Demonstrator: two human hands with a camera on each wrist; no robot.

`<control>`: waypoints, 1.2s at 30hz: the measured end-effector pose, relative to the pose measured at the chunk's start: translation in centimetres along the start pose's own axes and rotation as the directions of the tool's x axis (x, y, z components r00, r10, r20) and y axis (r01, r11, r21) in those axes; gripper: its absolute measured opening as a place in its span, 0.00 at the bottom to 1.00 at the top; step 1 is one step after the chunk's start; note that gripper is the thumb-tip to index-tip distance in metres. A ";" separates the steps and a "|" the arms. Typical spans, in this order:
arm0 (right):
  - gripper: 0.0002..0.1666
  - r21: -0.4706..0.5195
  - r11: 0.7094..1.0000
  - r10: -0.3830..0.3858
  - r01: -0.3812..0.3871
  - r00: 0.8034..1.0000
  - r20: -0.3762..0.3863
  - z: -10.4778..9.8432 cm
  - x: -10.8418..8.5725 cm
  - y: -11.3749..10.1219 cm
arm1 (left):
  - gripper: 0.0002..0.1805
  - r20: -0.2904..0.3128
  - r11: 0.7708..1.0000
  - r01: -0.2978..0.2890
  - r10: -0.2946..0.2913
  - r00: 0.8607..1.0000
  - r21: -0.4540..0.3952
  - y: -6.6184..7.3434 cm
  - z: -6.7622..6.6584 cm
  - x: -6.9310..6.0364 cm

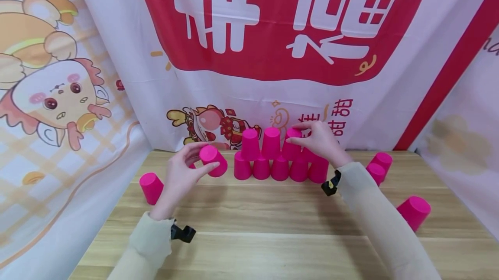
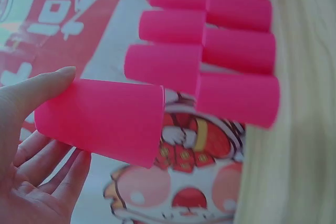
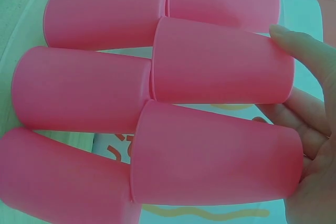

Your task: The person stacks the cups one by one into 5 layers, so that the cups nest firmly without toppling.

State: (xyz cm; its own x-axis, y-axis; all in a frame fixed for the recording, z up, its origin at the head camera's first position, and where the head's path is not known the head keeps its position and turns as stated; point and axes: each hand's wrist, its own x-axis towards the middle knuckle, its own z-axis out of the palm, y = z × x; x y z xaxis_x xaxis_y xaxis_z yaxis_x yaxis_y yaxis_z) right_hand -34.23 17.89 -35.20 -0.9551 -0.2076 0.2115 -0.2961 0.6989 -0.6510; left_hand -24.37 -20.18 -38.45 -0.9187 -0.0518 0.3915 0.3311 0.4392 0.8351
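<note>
My left hand grips an upside-down pink cup above the table, left of a stack of pink cups. In the left wrist view, the thumb lies on one side of this cup and the fingers on the other. The stack has a lower row of several upside-down cups and an upper row across their bases. At the stack's right part, my right hand pinches an upper-row cup between thumb and fingers. Another upper-row cup sits beside the palm; the hand mostly hides it in the head view.
One pink cup stands on the wooden table left of my left forearm. To the right are two cups close together and a single cup, partly behind my right sleeve. A printed cloth hangs behind the stack.
</note>
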 end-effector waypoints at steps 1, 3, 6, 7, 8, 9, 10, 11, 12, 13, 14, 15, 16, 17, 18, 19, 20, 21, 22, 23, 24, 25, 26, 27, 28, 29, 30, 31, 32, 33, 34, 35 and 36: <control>0.38 0.000 1.000 -0.002 0.002 1.000 0.001 0.0 0.0 0.0 | 0.35 -0.001 1.000 -0.019 0.019 1.000 -0.017 0.4 0.3 0.2; 0.39 0.000 1.000 -0.004 0.004 1.000 0.002 0.0 0.0 -0.1 | 0.35 -0.001 0.997 -0.051 0.051 0.999 -0.049 1.1 0.9 0.6; 0.39 0.002 1.000 -0.006 0.006 1.000 0.004 0.0 -0.1 -0.1 | 0.34 -0.004 0.992 -0.079 0.079 0.997 -0.103 2.2 1.8 1.1; 0.39 0.000 1.000 -0.011 0.011 1.000 0.006 0.0 -0.1 -0.1 | 0.34 -0.007 0.989 -0.083 0.083 0.997 -0.120 2.6 2.0 1.2; 0.38 -0.001 1.000 -0.013 0.013 1.000 0.005 -0.1 -0.1 0.0 | 0.34 -0.010 0.987 -0.089 0.089 0.996 -0.130 3.0 2.3 1.3; 0.38 -0.002 1.000 -0.016 0.016 1.000 0.005 -0.1 -0.1 0.0 | 0.34 -0.013 0.986 -0.094 0.093 0.996 -0.140 3.3 2.6 1.5; 0.39 -0.003 1.000 -0.019 0.019 1.000 0.007 -0.1 -0.1 0.0 | 0.33 -0.015 0.984 -0.100 0.098 0.995 -0.150 3.5 2.8 1.7; 0.39 -0.005 1.000 -0.023 0.023 1.000 0.010 -0.1 -0.1 0.0 | 0.33 -0.016 0.982 -0.106 0.104 0.994 -0.157 3.8 3.1 1.8; 0.39 -0.006 1.000 -0.027 0.027 1.000 0.012 -0.1 -0.1 0.0 | 0.33 -0.018 0.980 -0.110 0.109 0.994 -0.166 4.0 3.3 1.9; 0.39 -0.007 1.000 -0.028 0.028 1.000 0.012 -0.1 -0.1 0.0 | 0.33 -0.020 0.978 -0.114 0.112 0.993 -0.176 4.2 3.6 2.1; 0.40 -0.006 1.000 -0.028 0.028 1.000 0.013 -0.1 -0.1 0.0 | 0.33 -0.023 0.976 -0.114 0.112 0.993 -0.185 4.4 3.8 2.2; 0.40 -0.007 1.000 -0.030 0.030 0.999 0.013 -0.1 -0.1 0.0 | 0.32 -0.025 0.973 -0.115 0.113 0.993 -0.200 4.6 4.0 2.4; 0.40 -0.006 1.000 -0.031 0.031 0.999 0.011 -0.1 -0.2 0.0 | 0.32 -0.026 0.970 -0.118 0.115 0.993 -0.214 4.8 4.2 2.5; 0.40 -0.005 0.999 -0.032 0.032 0.999 0.009 -0.1 -0.2 0.0 | 0.32 -0.029 0.967 -0.119 0.115 0.993 -0.224 5.0 4.5 2.6; 0.40 -0.004 0.999 -0.032 0.032 0.999 0.004 -0.1 -0.2 0.0 | 0.32 -0.032 0.964 -0.124 0.120 0.992 -0.235 5.1 4.7 2.8; 0.40 -0.002 0.999 -0.033 0.033 0.999 0.000 -0.2 -0.3 0.0 | 0.32 -0.035 0.962 -0.128 0.123 0.992 -0.240 5.2 4.9 3.0; 0.40 -0.003 0.999 -0.036 0.036 0.999 -0.006 -0.2 -0.4 0.0 | 0.32 -0.036 0.961 -0.134 0.129 0.991 -0.243 5.3 5.1 3.2; 0.40 -0.002 0.999 -0.039 0.039 0.999 -0.012 -0.2 -0.5 0.0 | 0.31 -0.037 0.958 -0.143 0.138 0.990 -0.247 5.5 5.3 3.3; 0.39 0.000 0.999 -0.040 0.040 0.999 -0.019 -0.3 -0.6 0.0 | 0.31 -0.039 0.957 -0.150 0.145 0.989 -0.247 5.6 5.5 3.5; 0.39 -0.001 0.999 -0.044 0.044 0.999 -0.026 -0.3 -0.7 -0.1 | 0.31 -0.039 0.956 -0.154 0.149 0.988 -0.248 5.7 5.7 3.7; 0.39 0.000 0.999 -0.048 0.048 0.998 -0.034 -0.4 -0.8 -0.1 | 0.31 -0.037 0.953 -0.160 0.156 0.987 -0.256 5.8 5.9 3.8; 0.39 0.004 0.999 -0.053 0.053 0.998 -0.038 -0.5 -1.0 -0.2 | 0.30 -0.036 0.951 -0.163 0.159 0.987 -0.263 5.9 6.0 4.0; 0.39 0.005 0.998 -0.056 0.056 0.997 -0.046 -0.6 -1.1 -0.2 | 0.30 -0.032 0.948 -0.164 0.161 0.986 -0.272 6.0 6.2 4.1; 0.39 0.011 0.998 -0.058 0.058 0.997 -0.052 -0.7 -1.2 -0.2 | 0.30 -0.028 0.946 -0.166 0.164 0.986 -0.280 6.1 6.3 4.3; 0.40 0.014 0.998 -0.058 0.059 0.997 -0.059 -0.8 -1.4 -0.3 | 0.30 -0.023 0.943 -0.165 0.165 0.986 -0.288 6.3 6.5 4.4; 0.40 0.020 0.998 -0.058 0.059 0.996 -0.063 -0.9 -1.6 -0.4 | 0.30 -0.015 0.942 -0.163 0.166 0.986 -0.293 6.4 6.6 4.6; 0.40 0.028 0.998 -0.056 0.058 0.996 -0.067 -1.0 -1.8 -0.4 | 0.30 -0.011 0.940 -0.164 0.168 0.986 -0.298 6.5 6.7 4.8; 0.41 0.032 0.998 -0.058 0.060 0.996 -0.070 -1.1 -2.0 -0.4 | 0.31 -0.008 0.941 -0.163 0.168 0.986 -0.295 6.6 6.9 4.9; 0.41 0.032 0.998 -0.059 0.061 0.995 -0.075 -1.2 -2.2 -0.5 | 0.31 -0.006 0.942 -0.161 0.167 0.986 -0.293 6.7 7.0 5.1; 0.41 0.036 0.997 -0.060 0.063 0.995 -0.076 -1.3 -2.4 -0.5 | 0.31 -0.005 0.943 -0.160 0.166 0.986 -0.293 6.8 7.1 5.3; 0.41 0.033 0.998 -0.058 0.061 0.995 -0.081 -1.4 -2.6 -0.5 | 0.32 -0.005 0.943 -0.160 0.166 0.986 -0.292 6.8 7.2 5.5; 0.42 0.033 0.998 -0.057 0.060 0.995 -0.085 -1.5 -2.9 -0.5 | 0.32 -0.005 0.943 -0.160 0.166 0.986 -0.292 6.9 7.3 5.7; 0.42 0.035 0.998 -0.057 0.061 0.994 -0.090 -1.6 -3.1 -0.5 | 0.32 -0.006 0.942 -0.159 0.165 0.986 -0.296 7.0 7.4 5.9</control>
State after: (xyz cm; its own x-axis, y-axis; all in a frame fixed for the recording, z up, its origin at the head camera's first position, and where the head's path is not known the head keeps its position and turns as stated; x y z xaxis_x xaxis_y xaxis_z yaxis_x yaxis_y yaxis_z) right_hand -31.07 19.31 -34.38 -0.9316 -0.1850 0.3130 -0.3536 0.6609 -0.6619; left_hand -29.06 -10.80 -33.14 -0.8502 0.0164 0.5262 0.5220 0.1562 0.8385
